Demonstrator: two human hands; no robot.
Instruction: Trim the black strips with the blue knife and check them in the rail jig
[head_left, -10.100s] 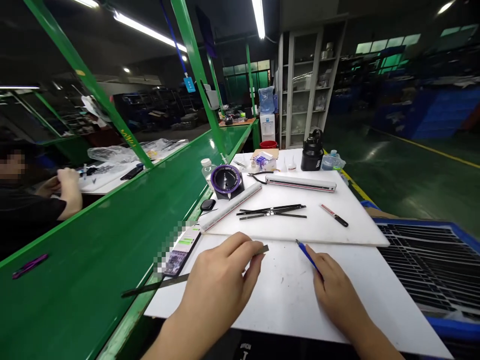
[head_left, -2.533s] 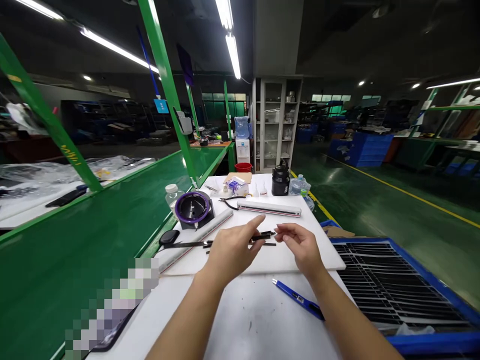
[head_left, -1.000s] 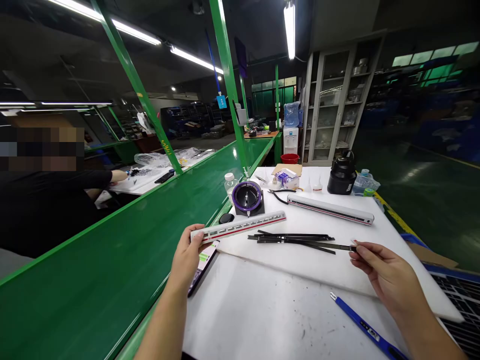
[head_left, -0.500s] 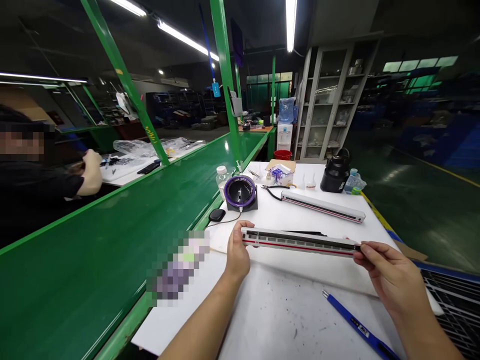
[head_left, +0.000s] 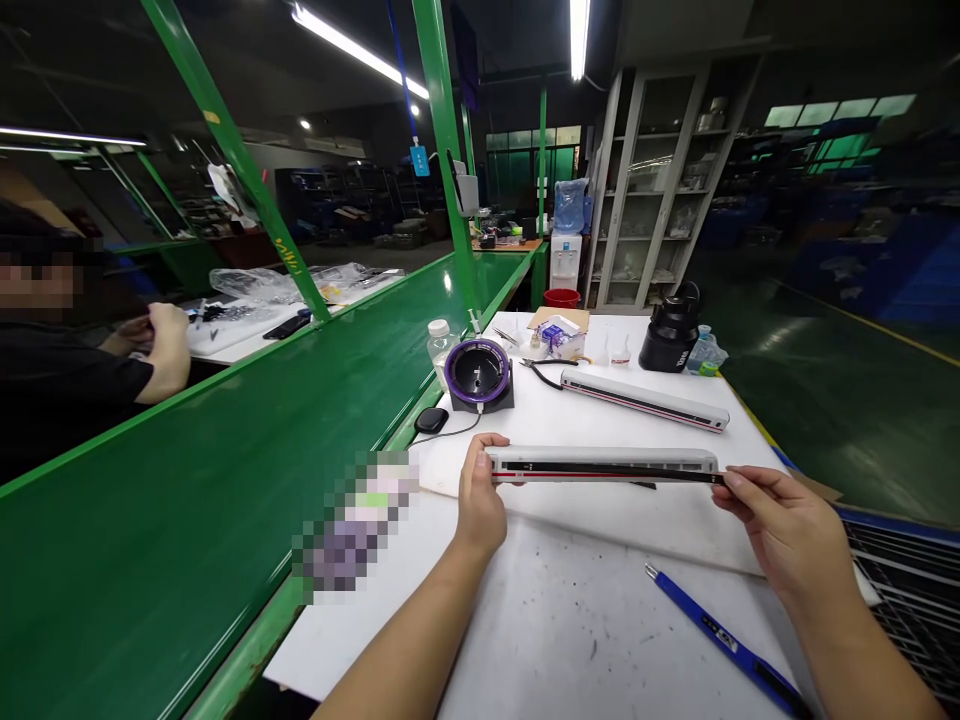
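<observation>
A white model train car (head_left: 600,458) with a red stripe is held level above the table. My left hand (head_left: 481,495) grips its left end, fingers wrapped round it. Between the thumb and fingers of my right hand (head_left: 787,520) is the right end of a thin black strip (head_left: 637,471), which lies slantwise across the car's side. A second train car (head_left: 645,400) rests on white foam farther back. The blue pen-like tool (head_left: 720,635) lies on the table below my right hand.
Behind the cars are pliers (head_left: 547,370), a purple-rimmed round device (head_left: 478,372), a clear bottle (head_left: 441,345), small dropper bottles and a black flask (head_left: 669,335). A green conveyor (head_left: 225,480) runs along the left. Another person works beyond it.
My right hand has drawn the strip's right end slightly down and out from the car, and the car has rolled so more of its roof shows. The view has shifted slightly.
</observation>
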